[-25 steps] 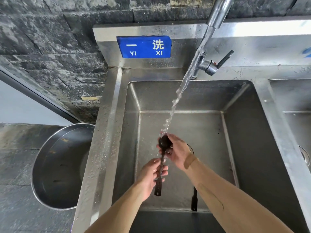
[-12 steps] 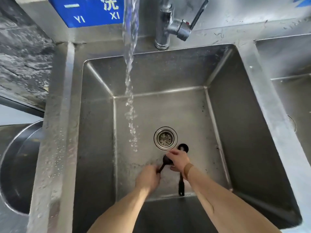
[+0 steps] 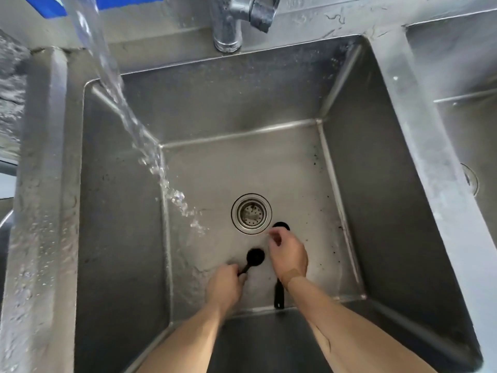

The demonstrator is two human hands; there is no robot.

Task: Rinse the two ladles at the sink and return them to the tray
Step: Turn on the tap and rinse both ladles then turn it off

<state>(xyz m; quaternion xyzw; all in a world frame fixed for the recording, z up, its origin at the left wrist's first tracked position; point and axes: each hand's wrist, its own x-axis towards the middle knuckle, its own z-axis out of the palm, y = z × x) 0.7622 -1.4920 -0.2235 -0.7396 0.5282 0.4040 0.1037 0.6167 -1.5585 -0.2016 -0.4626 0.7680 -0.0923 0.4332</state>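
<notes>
Left hand [image 3: 224, 288] grips one black ladle [image 3: 254, 258] low in sink [image 3: 376, 162] — right hand [image 3: 289, 254], fingers curled, over second ladle [image 3: 279, 294], drain [image 3: 251, 214] at 12 o'clock.

A single head-worn camera supplies the only view. It looks steeply down, almost straight, into a steel sink basin [image 3: 242, 162] from above its near edge, and faces the back wall of the basin. The wide-angle lens bends the basin rims outward. The tap base [image 3: 227, 36] is cut off at the top edge of the view, and a neighbouring basin [image 3: 468, 117] is cut off at the right edge. Both forearms enter from the bottom edge; the left hand [image 3: 223, 288] and right hand [image 3: 289, 254] lie low in the view, near the drain [image 3: 251, 214]. The camera is close: the basin fills most of the view.
</notes>
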